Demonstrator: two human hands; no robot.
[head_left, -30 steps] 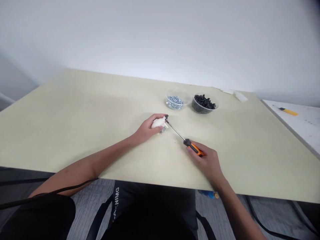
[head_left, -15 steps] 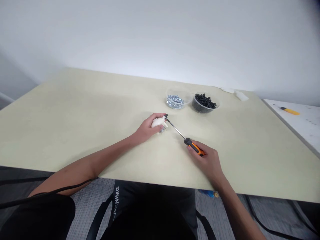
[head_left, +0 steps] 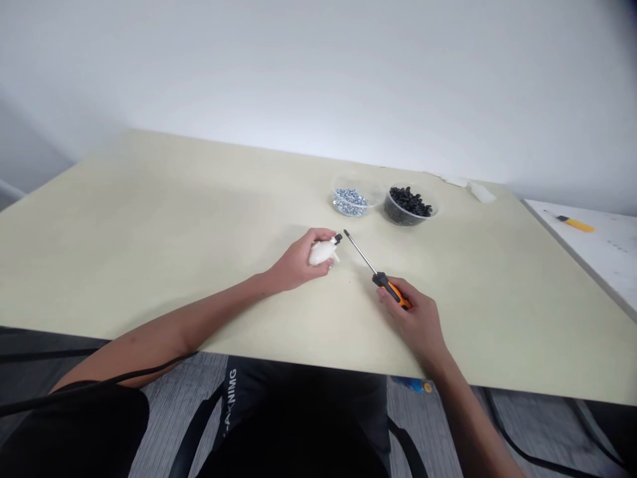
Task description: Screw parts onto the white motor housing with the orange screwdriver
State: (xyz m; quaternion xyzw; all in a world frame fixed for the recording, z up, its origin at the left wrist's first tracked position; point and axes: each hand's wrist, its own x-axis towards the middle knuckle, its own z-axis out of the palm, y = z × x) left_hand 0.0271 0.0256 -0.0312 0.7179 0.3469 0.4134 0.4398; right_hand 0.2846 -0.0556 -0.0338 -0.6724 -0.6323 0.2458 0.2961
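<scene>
My left hand [head_left: 297,262] is closed around a small white plastic part [head_left: 322,252], which has thin prongs on its right side. At its upper right end sits a small black piece [head_left: 338,239]. What kind of part it is, I cannot make out. My right hand [head_left: 415,315] grips a screwdriver [head_left: 393,291] by its black and orange handle. The shaft slants up to the left, and the dark tip stands just right of the black piece, apart from it. The fingers of my left hand hide part of the white piece.
Behind my hands stand a clear tub [head_left: 351,202] of small silvery metal pieces and a clear tub [head_left: 405,212] of small black pieces. Torn white scraps [head_left: 480,192] lie near the wall. A yellow utility knife [head_left: 576,224] rests on a white board [head_left: 604,252] at right.
The screwdriver's tip has moved away from the black piece, up and to the right. My left hand has shifted slightly right and turned the white part a little.
</scene>
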